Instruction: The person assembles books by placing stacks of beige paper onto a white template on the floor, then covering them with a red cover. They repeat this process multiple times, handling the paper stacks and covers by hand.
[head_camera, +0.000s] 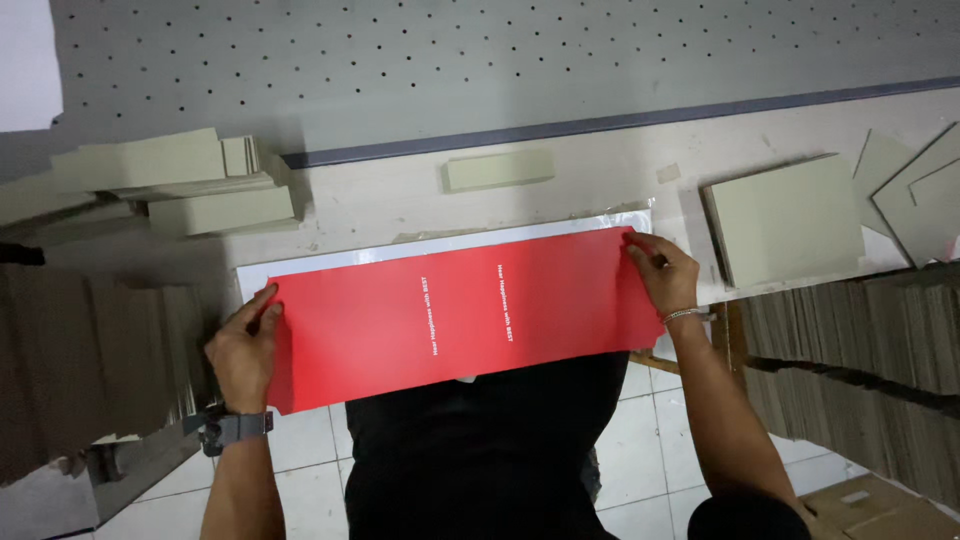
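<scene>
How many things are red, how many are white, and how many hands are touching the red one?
Red: 1, the big red sheet.
White: 1, the white sheet peeking out under it.
Hands touching the red sheet: 2, the left hand on one end and the right hand on the other.
Total: 4.

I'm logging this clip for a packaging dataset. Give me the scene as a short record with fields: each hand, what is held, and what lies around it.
Left hand: grips the left end of the red sheet, thumb on top.
Right hand: pinches the sheet's right upper corner.
Red sheet: long, flat, two lines of white print, lying over a white sheet.
Surface: pale worktable, perforated grey panel behind.
Nearby: grey board stacks at left, square board stack at right, small board strip.
</scene>
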